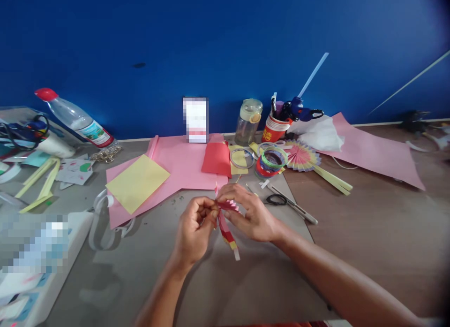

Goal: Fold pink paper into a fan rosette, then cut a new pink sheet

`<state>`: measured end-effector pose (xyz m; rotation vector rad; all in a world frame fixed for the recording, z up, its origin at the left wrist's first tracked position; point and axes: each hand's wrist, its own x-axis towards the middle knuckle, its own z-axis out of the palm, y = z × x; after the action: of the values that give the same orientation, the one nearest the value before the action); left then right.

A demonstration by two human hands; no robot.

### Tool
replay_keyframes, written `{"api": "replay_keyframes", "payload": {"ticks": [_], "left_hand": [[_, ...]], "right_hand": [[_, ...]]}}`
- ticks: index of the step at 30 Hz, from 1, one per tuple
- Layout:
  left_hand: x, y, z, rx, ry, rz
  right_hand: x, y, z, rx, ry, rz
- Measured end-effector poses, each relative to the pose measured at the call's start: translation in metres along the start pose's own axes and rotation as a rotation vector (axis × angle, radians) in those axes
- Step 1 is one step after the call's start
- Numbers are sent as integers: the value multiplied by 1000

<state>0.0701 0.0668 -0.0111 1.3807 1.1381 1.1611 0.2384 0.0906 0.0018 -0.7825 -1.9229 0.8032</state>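
Observation:
Both hands meet over the grey table, holding a piece of pleated paper [225,231] in pink, red and yellow. Its folded strip hangs down below the fingers and ends in a pale tip. My left hand [197,226] pinches the paper between thumb and fingertips. From the other side, my right hand [248,212] has thumb and fingers closed around the pleats, hiding part of them. Beyond the hands lie pink paper sheets [183,163], a red paper piece [217,159] and a yellow square sheet [138,184].
Tape rolls [270,162] sit right of centre, near a pleated paper fan [302,155] and a utility knife [297,207]. Behind stand a phone [196,120], a clear bottle [249,123] and a red cup [274,129]. A plastic bottle [79,120] leans at left.

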Motion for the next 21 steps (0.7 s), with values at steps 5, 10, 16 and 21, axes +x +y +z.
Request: {"api": "replay_keyframes", "payload": {"ticks": [5,10,16,21], "left_hand": [[1,-7,-3,361,80,406],[5,-5,-9,644,102,808],[5,-8,-12,752,117,979],[6,-7,-8,724,106,968]], "right_hand": [[-3,3,9,41,63,159],[1,0,10,292,4,520],[4,-2,7,433,-83,641],[5,-3,7,443,-148,648]]}}
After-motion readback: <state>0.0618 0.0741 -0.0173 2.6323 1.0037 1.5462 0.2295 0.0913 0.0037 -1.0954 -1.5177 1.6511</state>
